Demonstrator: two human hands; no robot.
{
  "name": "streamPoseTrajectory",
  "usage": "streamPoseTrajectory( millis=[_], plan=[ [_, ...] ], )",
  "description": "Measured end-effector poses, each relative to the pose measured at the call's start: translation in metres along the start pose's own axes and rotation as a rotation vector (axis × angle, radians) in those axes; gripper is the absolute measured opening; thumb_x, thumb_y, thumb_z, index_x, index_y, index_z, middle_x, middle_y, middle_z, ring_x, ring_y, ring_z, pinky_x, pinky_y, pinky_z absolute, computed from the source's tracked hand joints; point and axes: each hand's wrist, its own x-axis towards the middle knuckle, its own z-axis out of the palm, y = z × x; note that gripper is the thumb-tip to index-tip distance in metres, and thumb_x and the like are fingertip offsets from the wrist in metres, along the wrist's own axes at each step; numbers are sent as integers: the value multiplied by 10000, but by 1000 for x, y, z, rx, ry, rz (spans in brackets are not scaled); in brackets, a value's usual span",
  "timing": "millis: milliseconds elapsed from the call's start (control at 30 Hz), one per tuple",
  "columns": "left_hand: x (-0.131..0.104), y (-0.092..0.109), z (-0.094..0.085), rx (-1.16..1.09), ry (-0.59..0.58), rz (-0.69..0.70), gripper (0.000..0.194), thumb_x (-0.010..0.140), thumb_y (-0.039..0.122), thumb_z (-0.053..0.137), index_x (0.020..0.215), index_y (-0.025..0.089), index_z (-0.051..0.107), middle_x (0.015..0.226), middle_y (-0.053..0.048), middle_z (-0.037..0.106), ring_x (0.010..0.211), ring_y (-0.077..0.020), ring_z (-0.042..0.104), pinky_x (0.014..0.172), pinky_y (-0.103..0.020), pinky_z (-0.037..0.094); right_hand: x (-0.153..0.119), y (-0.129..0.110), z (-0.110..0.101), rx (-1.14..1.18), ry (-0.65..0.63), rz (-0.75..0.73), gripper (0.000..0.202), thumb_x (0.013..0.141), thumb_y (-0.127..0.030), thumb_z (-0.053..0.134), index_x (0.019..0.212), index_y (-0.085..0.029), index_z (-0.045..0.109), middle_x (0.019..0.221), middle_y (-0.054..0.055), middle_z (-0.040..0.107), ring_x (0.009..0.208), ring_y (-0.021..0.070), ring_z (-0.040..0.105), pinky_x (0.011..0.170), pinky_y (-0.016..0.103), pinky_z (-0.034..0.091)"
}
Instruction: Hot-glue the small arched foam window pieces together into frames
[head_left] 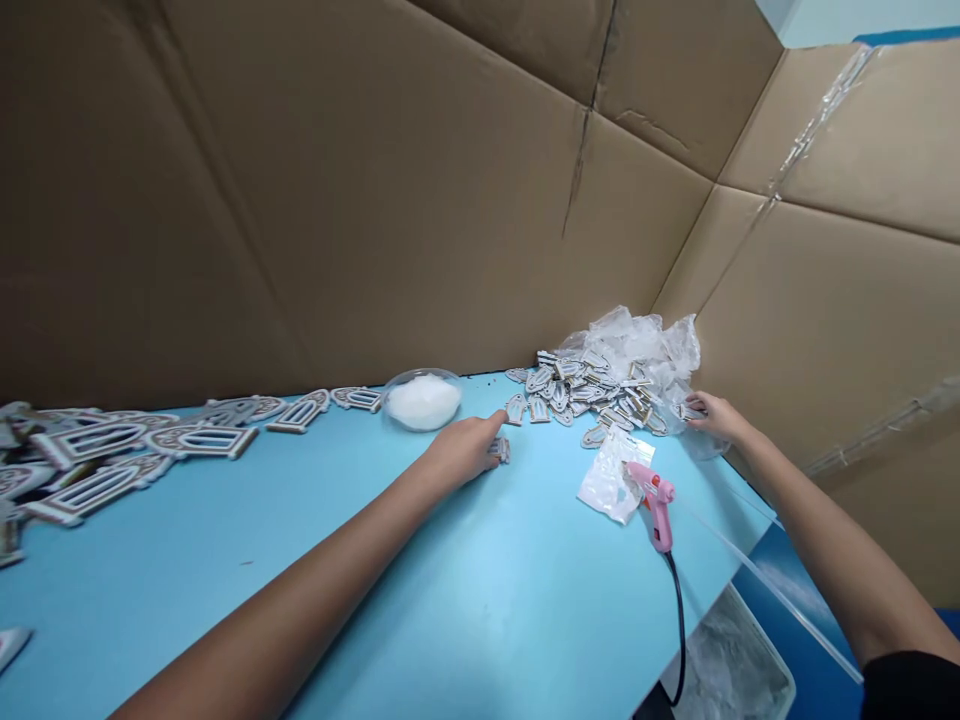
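Cardboard walls [375,220] border a blue surface [450,620], bare toward six o'clock. Past its right edge, one bin [765,638] between four and five holds clear plastic. At three, the right hand [721,418] adjoins a heap of small arched pieces [592,385]; whether its grip is closed, I cannot tell. One bowl [396,383] at eight holds white material. The left hand [466,446] has its grip closed on one arched piece [503,451], at six.
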Motion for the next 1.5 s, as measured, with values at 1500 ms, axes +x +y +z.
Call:
streamPoseTrajectory(
  millis=[1500],
  plan=[
    [212, 239, -61, -343, -61, 647, 549, 1071, 488, 476, 1471, 111, 477, 1383, -164, 638, 1200, -246, 655, 1052, -408, 502, -139, -22, 125, 297, 914, 5, 187, 948, -228, 476, 857, -258, 637, 873, 88, 726, 851, 286, 719, 782, 446, 585]
  ],
)
